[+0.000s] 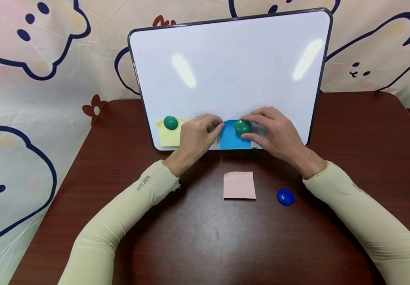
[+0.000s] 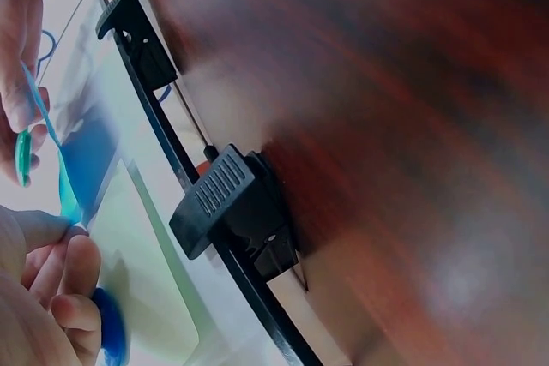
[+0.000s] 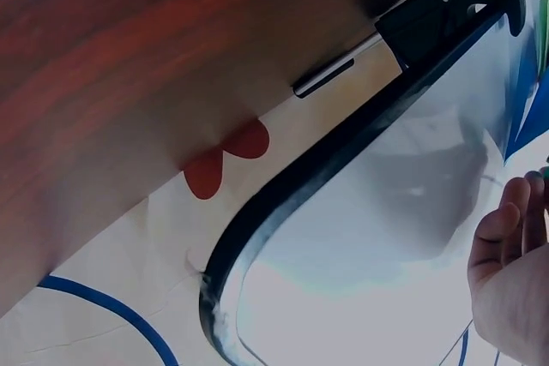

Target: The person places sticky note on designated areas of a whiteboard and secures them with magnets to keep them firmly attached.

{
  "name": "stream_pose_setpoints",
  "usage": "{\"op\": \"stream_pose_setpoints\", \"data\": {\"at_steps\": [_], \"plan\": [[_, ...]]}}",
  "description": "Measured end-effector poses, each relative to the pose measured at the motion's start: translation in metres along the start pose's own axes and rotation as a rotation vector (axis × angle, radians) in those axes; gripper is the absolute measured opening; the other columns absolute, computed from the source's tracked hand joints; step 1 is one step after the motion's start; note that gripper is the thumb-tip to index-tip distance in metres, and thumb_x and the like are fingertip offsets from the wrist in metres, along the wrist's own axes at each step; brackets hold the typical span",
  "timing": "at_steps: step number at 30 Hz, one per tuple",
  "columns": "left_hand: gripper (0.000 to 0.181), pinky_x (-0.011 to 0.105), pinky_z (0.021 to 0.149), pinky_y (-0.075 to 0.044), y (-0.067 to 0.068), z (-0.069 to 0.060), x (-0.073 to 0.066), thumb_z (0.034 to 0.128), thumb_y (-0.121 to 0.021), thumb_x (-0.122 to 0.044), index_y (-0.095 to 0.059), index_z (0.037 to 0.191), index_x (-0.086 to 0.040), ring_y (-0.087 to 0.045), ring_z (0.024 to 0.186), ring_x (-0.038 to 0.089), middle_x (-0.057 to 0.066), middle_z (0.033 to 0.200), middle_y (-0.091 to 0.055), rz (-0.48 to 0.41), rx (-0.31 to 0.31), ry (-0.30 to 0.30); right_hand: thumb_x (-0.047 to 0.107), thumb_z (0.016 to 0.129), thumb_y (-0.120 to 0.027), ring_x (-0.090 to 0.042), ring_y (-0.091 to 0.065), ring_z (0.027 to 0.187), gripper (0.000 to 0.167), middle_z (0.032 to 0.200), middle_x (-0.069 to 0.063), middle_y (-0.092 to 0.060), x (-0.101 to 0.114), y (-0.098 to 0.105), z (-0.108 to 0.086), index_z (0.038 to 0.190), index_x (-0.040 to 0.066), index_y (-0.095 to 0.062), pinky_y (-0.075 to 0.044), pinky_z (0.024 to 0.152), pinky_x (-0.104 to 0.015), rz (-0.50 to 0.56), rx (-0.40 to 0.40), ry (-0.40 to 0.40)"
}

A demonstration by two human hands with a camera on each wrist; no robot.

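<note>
My left hand (image 1: 198,136) pinches the upper left corner of a blue sticky note (image 1: 231,139) at the whiteboard's bottom edge. With thumb and fingers, my right hand (image 1: 278,128) holds a round green magnet (image 1: 242,127) in front of the note's upper right part. In the left wrist view, the blue note (image 2: 90,150) bends away from the board. Beside it lies a pale green note (image 2: 141,276) bearing a blue magnet (image 2: 111,327), mostly hidden by my left hand in the head view. Farther left, a yellow note (image 1: 170,139) carries another green magnet (image 1: 171,122).
The whiteboard (image 1: 233,71) leans upright on the dark wooden table (image 1: 198,237), with black clip feet (image 2: 225,199) along its lower edge. A pink sticky note (image 1: 239,185) and a blue magnet (image 1: 285,196) lie on the tabletop. A patterned curtain (image 1: 101,67) hangs behind.
</note>
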State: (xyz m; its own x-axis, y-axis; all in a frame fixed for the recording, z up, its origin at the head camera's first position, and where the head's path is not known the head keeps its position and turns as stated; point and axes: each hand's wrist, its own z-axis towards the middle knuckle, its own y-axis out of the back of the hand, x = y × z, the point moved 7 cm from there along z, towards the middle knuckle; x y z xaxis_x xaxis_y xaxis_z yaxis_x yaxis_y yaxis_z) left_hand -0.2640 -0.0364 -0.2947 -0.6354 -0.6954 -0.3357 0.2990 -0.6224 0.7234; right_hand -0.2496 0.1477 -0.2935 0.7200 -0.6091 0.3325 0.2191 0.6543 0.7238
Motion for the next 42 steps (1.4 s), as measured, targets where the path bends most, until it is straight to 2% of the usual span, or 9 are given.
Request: {"op": "stream_pose_setpoints", "data": {"at_steps": [13, 29, 42], "plan": [[0.013, 0.027, 0.063, -0.054, 0.0, -0.001, 0.001, 0.0924, -0.072, -0.019, -0.076, 0.097, -0.007, -0.067, 0.072, 0.016, 0.007, 0.092, -0.076, 0.0, -0.006, 0.002, 0.028, 0.081, -0.083, -0.025, -0.058, 0.113, 0.049, 0.118, -0.01, -0.065, 0.002, -0.008, 0.005, 0.124, 0.011, -0.07, -0.054, 0.095, -0.043, -0.01, 0.017, -0.004], [0.013, 0.028, 0.063, -0.054, 0.001, -0.001, 0.001, 0.0922, -0.072, -0.019, -0.075, 0.097, -0.008, -0.067, 0.071, 0.016, 0.006, 0.092, -0.076, -0.001, -0.017, -0.009, 0.028, 0.08, -0.083, -0.025, -0.058, 0.105, 0.047, 0.113, -0.012, -0.065, 0.006, -0.01, 0.01, 0.121, 0.008, -0.071, -0.055, 0.083, -0.04, -0.026, -0.012, 0.018], [0.013, 0.027, 0.062, -0.053, 0.001, -0.001, 0.0, 0.092, -0.072, -0.019, -0.075, 0.097, -0.007, -0.067, 0.068, 0.015, 0.006, 0.091, -0.076, -0.002, -0.026, -0.016, 0.026, 0.082, -0.082, -0.027, -0.058, 0.106, 0.046, 0.112, -0.013, -0.064, 0.007, -0.014, 0.012, 0.121, 0.007, -0.071, -0.055, 0.088, -0.041, -0.025, -0.006, 0.024]]}}
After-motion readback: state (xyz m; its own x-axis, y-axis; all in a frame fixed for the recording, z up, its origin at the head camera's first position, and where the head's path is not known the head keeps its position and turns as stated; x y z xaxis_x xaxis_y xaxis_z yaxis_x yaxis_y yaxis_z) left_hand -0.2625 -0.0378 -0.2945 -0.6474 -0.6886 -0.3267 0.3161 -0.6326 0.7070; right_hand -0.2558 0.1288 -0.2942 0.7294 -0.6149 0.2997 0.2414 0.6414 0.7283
